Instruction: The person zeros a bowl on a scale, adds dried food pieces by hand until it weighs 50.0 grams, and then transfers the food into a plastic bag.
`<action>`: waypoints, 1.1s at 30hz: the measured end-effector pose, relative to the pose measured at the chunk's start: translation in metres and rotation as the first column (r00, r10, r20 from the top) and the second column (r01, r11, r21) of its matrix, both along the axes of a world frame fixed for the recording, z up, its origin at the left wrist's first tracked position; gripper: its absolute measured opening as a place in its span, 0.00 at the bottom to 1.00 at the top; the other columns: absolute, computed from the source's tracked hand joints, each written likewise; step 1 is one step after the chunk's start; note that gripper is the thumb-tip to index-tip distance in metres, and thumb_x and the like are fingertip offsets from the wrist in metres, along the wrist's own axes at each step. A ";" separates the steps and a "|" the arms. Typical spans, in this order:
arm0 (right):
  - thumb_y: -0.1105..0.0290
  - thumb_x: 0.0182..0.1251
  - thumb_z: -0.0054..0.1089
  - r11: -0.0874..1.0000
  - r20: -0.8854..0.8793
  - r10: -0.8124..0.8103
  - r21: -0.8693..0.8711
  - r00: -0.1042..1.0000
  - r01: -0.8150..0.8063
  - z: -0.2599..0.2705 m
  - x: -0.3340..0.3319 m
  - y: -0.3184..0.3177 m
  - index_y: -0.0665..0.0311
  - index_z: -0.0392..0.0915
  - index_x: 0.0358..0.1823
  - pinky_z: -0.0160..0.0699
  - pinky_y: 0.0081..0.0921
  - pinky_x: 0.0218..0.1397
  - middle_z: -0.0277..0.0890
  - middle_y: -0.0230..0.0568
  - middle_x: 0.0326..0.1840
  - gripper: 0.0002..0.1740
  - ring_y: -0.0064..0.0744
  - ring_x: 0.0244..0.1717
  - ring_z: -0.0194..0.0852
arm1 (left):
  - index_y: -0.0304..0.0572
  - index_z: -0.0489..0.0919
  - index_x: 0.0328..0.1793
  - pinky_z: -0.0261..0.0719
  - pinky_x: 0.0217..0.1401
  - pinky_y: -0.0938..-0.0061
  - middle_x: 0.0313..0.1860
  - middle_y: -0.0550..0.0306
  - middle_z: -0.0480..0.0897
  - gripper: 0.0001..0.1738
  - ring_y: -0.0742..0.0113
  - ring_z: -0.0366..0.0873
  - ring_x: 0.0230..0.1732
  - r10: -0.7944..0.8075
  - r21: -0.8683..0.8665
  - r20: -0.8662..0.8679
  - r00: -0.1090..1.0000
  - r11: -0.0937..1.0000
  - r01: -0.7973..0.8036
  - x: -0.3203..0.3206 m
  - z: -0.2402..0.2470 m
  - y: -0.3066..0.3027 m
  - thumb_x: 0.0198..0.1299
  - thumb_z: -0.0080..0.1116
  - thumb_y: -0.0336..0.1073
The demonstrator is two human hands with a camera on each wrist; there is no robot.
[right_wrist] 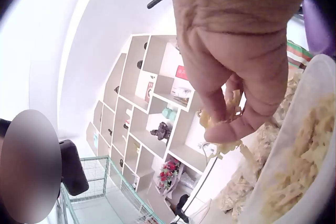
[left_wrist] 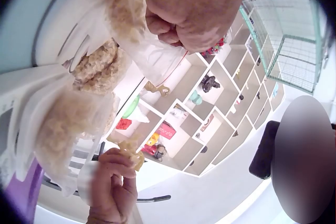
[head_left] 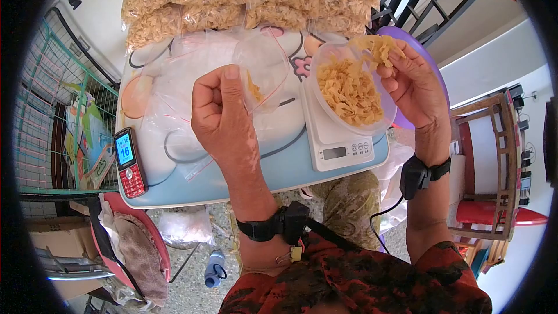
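My left hand (head_left: 224,110) pinches the edge of a clear zip bag (head_left: 273,61), its fingers curled in. A small yellowish flake (head_left: 254,86) shows inside this bag. Over at the right, my right hand (head_left: 415,87) pinches a bunch of dried yellowish flakes (head_left: 381,50) between thumb and fingers, above the far right rim of a plastic tub. The right wrist view shows the same bunch (right_wrist: 220,129) poking out below the fingertips. More flakes (head_left: 351,96) lie in the translucent tub (head_left: 314,78), which sits on a white kitchen scale (head_left: 317,157).
Filled bags of flakes (head_left: 215,17) are stacked along the table's far side. Flat clear bags (head_left: 180,93) lie left of centre. A red phone (head_left: 131,163) is at the left table edge (head_left: 192,200), near a green wire cage (head_left: 70,110). A purple stool (head_left: 436,70) stands behind the tub.
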State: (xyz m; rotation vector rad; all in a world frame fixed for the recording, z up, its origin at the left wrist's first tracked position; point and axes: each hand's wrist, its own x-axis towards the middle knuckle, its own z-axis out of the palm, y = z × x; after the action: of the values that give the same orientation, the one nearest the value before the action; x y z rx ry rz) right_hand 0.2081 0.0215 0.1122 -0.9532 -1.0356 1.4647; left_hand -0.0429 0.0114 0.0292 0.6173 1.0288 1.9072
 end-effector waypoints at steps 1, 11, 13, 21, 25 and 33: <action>0.73 0.73 0.56 1.000 -0.008 -0.001 0.002 1.000 0.001 0.000 0.000 0.000 0.71 0.75 0.54 0.81 0.13 0.34 0.80 0.36 0.40 0.12 0.22 0.36 0.79 | 0.36 0.79 0.42 0.63 0.25 0.90 0.28 0.67 0.78 0.09 0.88 0.66 0.25 0.007 -0.002 -0.003 1.000 1.000 -0.007 0.000 0.000 0.001 0.69 0.62 0.35; 0.74 0.73 0.56 0.992 -0.024 0.097 0.079 0.995 -0.095 0.024 -0.032 -0.004 0.69 0.75 0.55 0.80 0.16 0.32 0.81 0.40 0.39 0.13 0.24 0.34 0.80 | 0.43 0.81 0.40 0.53 0.16 0.86 0.25 0.69 0.77 0.08 0.86 0.63 0.19 0.003 0.020 -0.013 1.000 1.000 -0.003 0.003 -0.004 0.003 0.66 0.64 0.39; 0.74 0.72 0.57 0.989 -0.011 0.128 0.080 0.992 -0.127 0.027 -0.044 -0.003 0.68 0.75 0.54 0.80 0.16 0.31 0.81 0.41 0.37 0.12 0.24 0.31 0.81 | 0.43 0.81 0.40 0.53 0.16 0.86 0.25 0.70 0.76 0.09 0.86 0.63 0.19 0.002 0.007 -0.042 0.999 1.000 -0.001 0.002 -0.005 0.002 0.66 0.65 0.40; 0.73 0.72 0.59 0.970 0.298 0.127 0.161 0.946 -0.181 0.018 -0.108 -0.002 0.66 0.75 0.54 0.69 0.13 0.24 0.81 0.43 0.35 0.12 0.20 0.23 0.75 | 0.43 0.81 0.41 0.55 0.16 0.88 0.24 0.71 0.75 0.10 0.86 0.63 0.19 -0.041 0.024 -0.008 0.999 0.999 0.041 0.002 0.001 -0.001 0.67 0.63 0.41; 0.72 0.72 0.59 0.971 0.370 0.061 0.193 0.927 -0.141 0.003 -0.121 0.004 0.65 0.76 0.52 0.68 0.13 0.22 0.82 0.42 0.35 0.10 0.16 0.23 0.75 | 0.42 0.81 0.41 0.57 0.16 0.88 0.24 0.70 0.76 0.11 0.86 0.63 0.19 -0.045 0.010 0.012 0.999 0.999 0.045 0.001 0.003 -0.002 0.67 0.63 0.42; 0.74 0.71 0.57 0.948 0.715 -0.106 0.283 0.691 -0.147 -0.002 -0.130 -0.003 0.63 0.77 0.48 0.65 0.11 0.23 0.82 0.33 0.29 0.07 0.11 0.26 0.77 | 0.41 0.80 0.41 0.58 0.16 0.86 0.23 0.68 0.75 0.11 0.84 0.63 0.17 -0.068 0.034 0.075 0.995 0.997 0.066 -0.003 0.000 0.000 0.68 0.63 0.42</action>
State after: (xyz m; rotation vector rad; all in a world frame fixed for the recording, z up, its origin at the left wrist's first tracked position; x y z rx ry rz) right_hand 0.0781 0.0187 0.1100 -1.3171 -1.8080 0.8596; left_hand -0.0460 0.0116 0.0288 0.5853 0.9201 1.8771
